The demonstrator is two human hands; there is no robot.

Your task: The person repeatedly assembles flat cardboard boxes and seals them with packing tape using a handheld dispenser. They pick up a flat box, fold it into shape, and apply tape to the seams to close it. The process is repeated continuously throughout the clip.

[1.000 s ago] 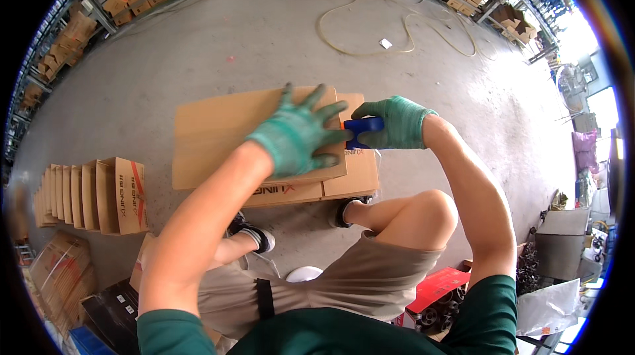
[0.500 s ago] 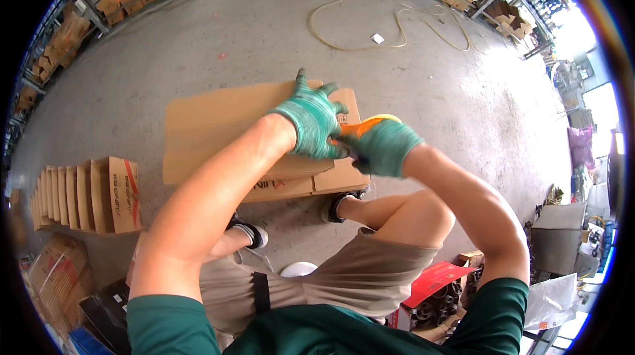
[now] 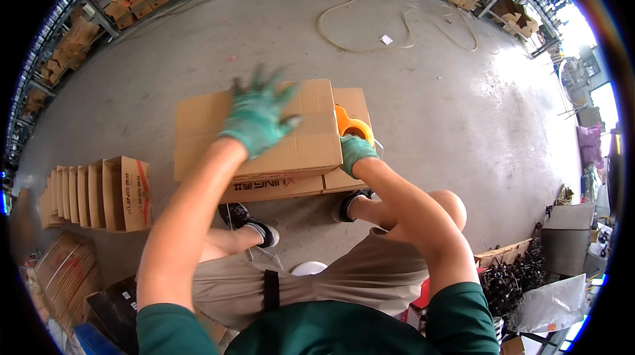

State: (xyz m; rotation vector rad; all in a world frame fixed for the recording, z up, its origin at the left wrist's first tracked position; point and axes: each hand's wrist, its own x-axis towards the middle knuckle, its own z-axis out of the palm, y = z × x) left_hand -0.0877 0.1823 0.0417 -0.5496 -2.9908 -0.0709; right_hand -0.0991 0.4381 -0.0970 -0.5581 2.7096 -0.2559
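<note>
Left of the box, we saw cartons [image 3: 99, 195] nested in a slanting row, perhaps to save room, their brown walls thin and flat. Our left hand [image 3: 254, 117], blurred in green knit, was over the box [image 3: 311, 147] with its fingers spread wide, probably for steadying; we could not tell whether it touched. The box, smooth tan cardboard with a faint line across its top, lay on a lower box [image 3: 291, 187], which seemed to serve as a bench. Against the box's right end, our right hand [image 3: 358, 153] appeared clamped on the rounded, yellow-orange tape gun [image 3: 358, 127], its fingers mostly hidden.
</note>
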